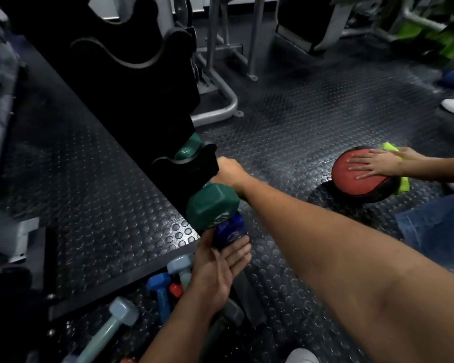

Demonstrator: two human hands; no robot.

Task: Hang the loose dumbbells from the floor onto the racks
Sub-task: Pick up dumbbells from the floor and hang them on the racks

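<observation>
My right hand (230, 171) reaches to the black scalloped dumbbell rack (142, 106), its fingers curled round the handle of the dark green hex-headed dumbbell (211, 206). I cannot see the handle itself, because the rack's hooked cradle covers it. The near head is matte green, faceted, with a pale printed mark on its lower face; the far head shows as a green lump just behind the cradle, so the dumbbell sits at the lowest hook.

Directly under the green head is the glossy royal-blue dumbbell (230, 233), also carrying a pale logo. My left hand (218, 268) holds it from beneath, thumb on the left side and fingers wrapped up its right side.

On the floor below lie more loose weights: a pale grey-blue hex dumbbell (113, 326), a mid-blue dumbbell (160, 290), a second pale blue one (180, 268) and a small red piece (175, 290) between them, too small to identify.

The floor (286, 132) is black rubber with raised round studs, and the rack's base is a slab with the same pattern. Grey tubular machine frames (220, 100) stand behind. To the right, another person's hand (372, 163) lies flat on a red and black medicine ball (351, 179), with a yellow-green cloth (389, 148) beside it.
</observation>
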